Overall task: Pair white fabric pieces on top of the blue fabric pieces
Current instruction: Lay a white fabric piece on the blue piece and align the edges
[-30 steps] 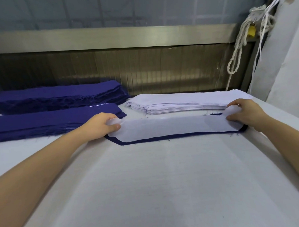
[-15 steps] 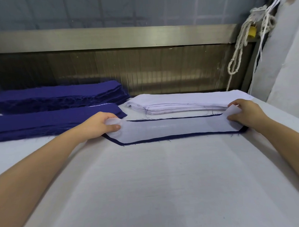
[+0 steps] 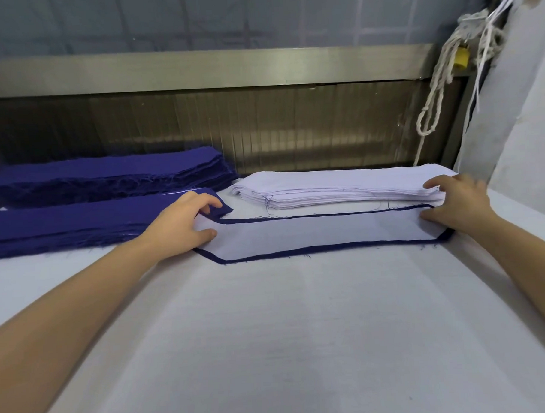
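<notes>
A white fabric piece (image 3: 322,232) lies flat on a blue fabric piece (image 3: 267,255), whose dark rim shows all around it. My left hand (image 3: 181,226) is at the left end, with its thumb resting on the white piece and its loosely bent fingers touching the corner of the near blue stack (image 3: 62,225). At the right end is my right hand (image 3: 458,204), fingers spread. Its thumb touches the white piece and its index finger reaches onto the white stack (image 3: 326,185).
A second blue stack (image 3: 107,176) lies behind the first at the far left. The work table (image 3: 301,330) is covered in white cloth. A metal rail (image 3: 196,69) runs along the back, and white rope (image 3: 437,83) hangs at the far right beside a pale panel.
The white piece, held raised at both ends a second ago, now lies flat on the blue piece. Both hands have loosened their pinch and spread their fingers toward the stacks.
</notes>
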Demonstrator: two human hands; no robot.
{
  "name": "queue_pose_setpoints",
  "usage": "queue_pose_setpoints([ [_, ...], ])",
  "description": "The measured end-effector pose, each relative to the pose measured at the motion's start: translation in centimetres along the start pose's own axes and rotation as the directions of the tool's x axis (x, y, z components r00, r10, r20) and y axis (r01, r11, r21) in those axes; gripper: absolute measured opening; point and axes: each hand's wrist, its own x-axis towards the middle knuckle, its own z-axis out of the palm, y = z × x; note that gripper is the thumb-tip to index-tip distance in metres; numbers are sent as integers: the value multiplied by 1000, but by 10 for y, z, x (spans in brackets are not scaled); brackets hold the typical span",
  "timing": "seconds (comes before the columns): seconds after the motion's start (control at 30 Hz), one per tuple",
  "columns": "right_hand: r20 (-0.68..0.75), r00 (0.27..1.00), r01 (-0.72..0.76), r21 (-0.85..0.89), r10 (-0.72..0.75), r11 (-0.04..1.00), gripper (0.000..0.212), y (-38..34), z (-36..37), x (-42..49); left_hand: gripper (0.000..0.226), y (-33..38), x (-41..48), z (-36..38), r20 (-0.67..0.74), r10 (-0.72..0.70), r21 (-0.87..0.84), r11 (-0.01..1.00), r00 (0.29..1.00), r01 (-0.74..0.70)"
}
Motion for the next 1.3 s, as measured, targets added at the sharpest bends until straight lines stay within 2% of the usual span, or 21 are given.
queue_pose_setpoints([
  [0.13,13,1000,28,1,-28,1000,18,-6,1,-5,21,2,-2,-3,19,-31,93,995,999,29],
  [0.27,60,998,33,32,-35,999,19,-8,2,-7,10,6,1,-3,58,-49,183,982,997,38],
  [0.37,13,1000,22,74,-23,997,21,-12,2,-4,10,9,6,-2,37,-45,231,972,998,36],
  [0.5,-119,993,43,190,-21,981,22,-19,1,5,11,13,16,3,4,-13,252,968,1000,11],
  [0.6,-176,984,37,174,-6,984,27,-24,2,19,11,17,29,7,-47,-22,223,974,999,32],
  [0.73,-151,984,-83,53,90,995,38,-27,10,39,12,27,53,14,-134,-78,159,982,988,99],
  [0.9,-29,971,-240,-65,239,969,49,-31,26,56,14,41,83,25,-267,-160,83,979,950,188],
  [1.0,-27,971,-238,-113,236,965,49,-31,32,59,28,47,101,32,-220,-208,35,975,953,221],
  [1.1,-46,976,-218,-150,214,964,46,-29,31,59,38,53,114,43,-150,-249,112,957,957,267],
  [1.2,-83,981,-187,-169,175,968,41,-27,29,57,40,53,117,53,-137,-232,154,956,963,252],
  [1.3,-115,986,-135,-107,123,985,36,-30,27,54,34,50,113,56,-186,-202,127,965,961,228],
])
